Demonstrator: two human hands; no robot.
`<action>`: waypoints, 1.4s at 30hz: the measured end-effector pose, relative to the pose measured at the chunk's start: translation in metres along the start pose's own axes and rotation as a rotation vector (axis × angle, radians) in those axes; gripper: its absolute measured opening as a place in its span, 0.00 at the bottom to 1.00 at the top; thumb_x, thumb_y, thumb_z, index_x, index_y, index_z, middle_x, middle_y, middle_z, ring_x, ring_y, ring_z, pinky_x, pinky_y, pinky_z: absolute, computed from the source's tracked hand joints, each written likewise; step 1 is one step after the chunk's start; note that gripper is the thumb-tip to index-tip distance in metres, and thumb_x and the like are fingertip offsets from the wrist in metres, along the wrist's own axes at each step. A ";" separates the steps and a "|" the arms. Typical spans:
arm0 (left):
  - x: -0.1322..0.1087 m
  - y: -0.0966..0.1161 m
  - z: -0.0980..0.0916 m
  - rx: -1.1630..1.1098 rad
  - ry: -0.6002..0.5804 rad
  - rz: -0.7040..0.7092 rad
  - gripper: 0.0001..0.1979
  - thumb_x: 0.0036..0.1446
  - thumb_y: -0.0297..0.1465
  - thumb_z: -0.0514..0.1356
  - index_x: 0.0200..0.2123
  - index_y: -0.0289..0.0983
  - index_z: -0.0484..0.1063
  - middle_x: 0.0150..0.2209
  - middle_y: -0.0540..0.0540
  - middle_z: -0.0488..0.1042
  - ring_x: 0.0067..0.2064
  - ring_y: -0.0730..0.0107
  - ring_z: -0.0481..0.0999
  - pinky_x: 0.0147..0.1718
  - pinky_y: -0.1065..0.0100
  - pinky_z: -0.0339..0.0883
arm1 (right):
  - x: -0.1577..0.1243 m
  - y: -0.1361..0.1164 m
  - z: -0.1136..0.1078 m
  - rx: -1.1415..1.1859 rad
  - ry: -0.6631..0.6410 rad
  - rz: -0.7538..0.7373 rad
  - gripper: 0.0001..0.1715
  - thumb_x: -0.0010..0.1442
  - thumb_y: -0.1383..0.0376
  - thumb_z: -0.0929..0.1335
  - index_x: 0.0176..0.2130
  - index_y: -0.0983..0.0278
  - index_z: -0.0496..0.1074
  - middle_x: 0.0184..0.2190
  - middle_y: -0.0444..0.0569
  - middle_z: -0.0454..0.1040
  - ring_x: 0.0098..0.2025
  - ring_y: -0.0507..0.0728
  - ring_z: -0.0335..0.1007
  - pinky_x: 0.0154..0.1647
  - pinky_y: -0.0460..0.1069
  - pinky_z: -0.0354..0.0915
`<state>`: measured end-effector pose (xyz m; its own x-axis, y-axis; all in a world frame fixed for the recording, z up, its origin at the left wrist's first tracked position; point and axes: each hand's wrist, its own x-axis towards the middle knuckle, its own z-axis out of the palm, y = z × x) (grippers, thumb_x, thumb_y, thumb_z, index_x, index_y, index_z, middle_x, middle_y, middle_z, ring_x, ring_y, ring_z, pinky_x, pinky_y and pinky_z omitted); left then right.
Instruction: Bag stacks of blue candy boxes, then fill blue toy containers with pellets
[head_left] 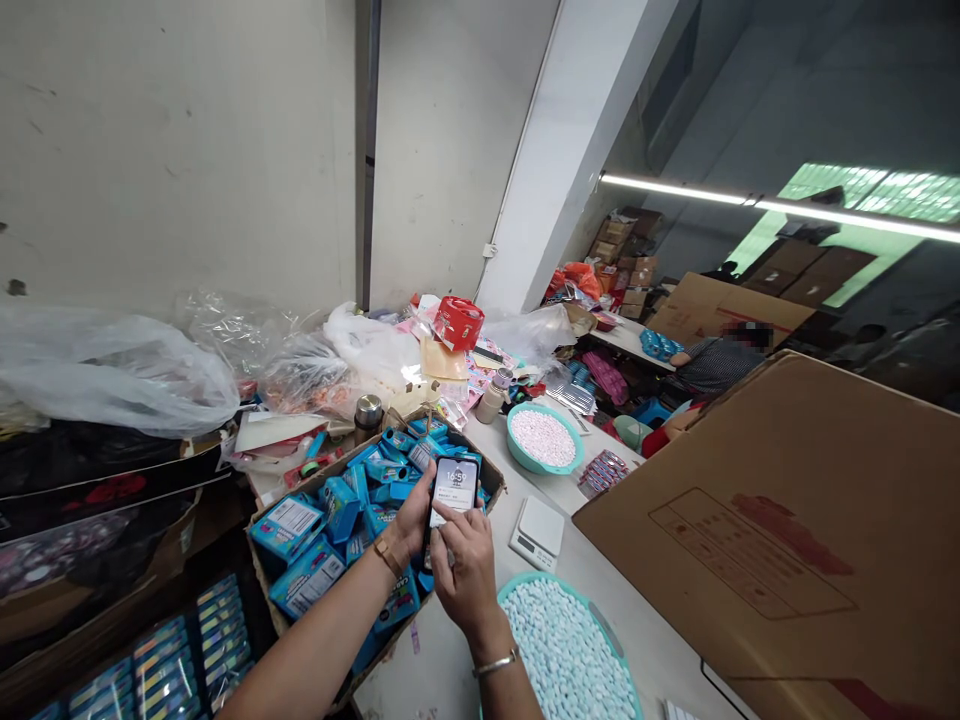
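A smartphone (453,490) with a lit screen is held upright over a carton of blue boxes. My left hand (412,508), a band on its wrist, is closed around the phone's left side. In front of the lower screen is my right hand (465,560), its index finger stretched onto the glass and the other fingers partly bent. It holds nothing that I can see. Under the phone, the cardboard carton (259,560) is full of small blue boxes (341,508), several of them lying askew.
Right of my hands are a white scale (538,532), a bowl of pale blue pieces (566,650) and a bowl of pinkish pieces (544,440). A big cardboard box (780,540) blocks the right side. Plastic bags (112,365) line the wall; a person (720,362) sits beyond.
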<state>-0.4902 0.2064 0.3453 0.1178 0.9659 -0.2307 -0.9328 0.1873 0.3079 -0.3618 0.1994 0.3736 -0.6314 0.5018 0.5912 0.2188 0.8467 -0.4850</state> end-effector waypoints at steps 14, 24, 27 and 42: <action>0.004 -0.002 -0.008 -0.017 0.015 -0.009 0.38 0.62 0.55 0.46 0.53 0.26 0.72 0.43 0.30 0.80 0.46 0.50 0.80 0.51 0.54 0.68 | 0.000 -0.001 0.004 -0.033 0.007 0.013 0.10 0.62 0.73 0.63 0.33 0.59 0.68 0.50 0.44 0.77 0.42 0.59 0.66 0.50 0.59 0.57; -0.001 0.000 0.001 -0.037 0.027 -0.029 0.39 0.63 0.55 0.45 0.51 0.26 0.73 0.41 0.30 0.80 0.45 0.50 0.80 0.51 0.54 0.68 | 0.000 -0.005 0.005 -0.033 0.021 0.007 0.10 0.62 0.73 0.63 0.32 0.59 0.67 0.50 0.43 0.78 0.40 0.58 0.67 0.49 0.59 0.57; -0.001 -0.001 0.001 -0.057 0.010 -0.048 0.38 0.62 0.55 0.46 0.51 0.26 0.73 0.42 0.30 0.80 0.45 0.50 0.80 0.51 0.54 0.68 | 0.001 -0.006 0.005 -0.034 0.022 0.005 0.10 0.62 0.73 0.63 0.31 0.59 0.66 0.50 0.42 0.78 0.41 0.58 0.67 0.50 0.59 0.56; -0.004 0.001 0.013 -0.021 0.050 -0.002 0.34 0.64 0.52 0.46 0.52 0.27 0.72 0.39 0.32 0.81 0.46 0.51 0.80 0.50 0.55 0.69 | 0.002 -0.006 0.003 -0.057 0.015 0.005 0.10 0.63 0.72 0.63 0.32 0.59 0.66 0.50 0.43 0.78 0.41 0.58 0.67 0.49 0.58 0.55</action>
<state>-0.4875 0.2049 0.3590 0.1031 0.9553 -0.2769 -0.9395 0.1850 0.2885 -0.3669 0.1951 0.3754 -0.6191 0.5080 0.5989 0.2640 0.8529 -0.4505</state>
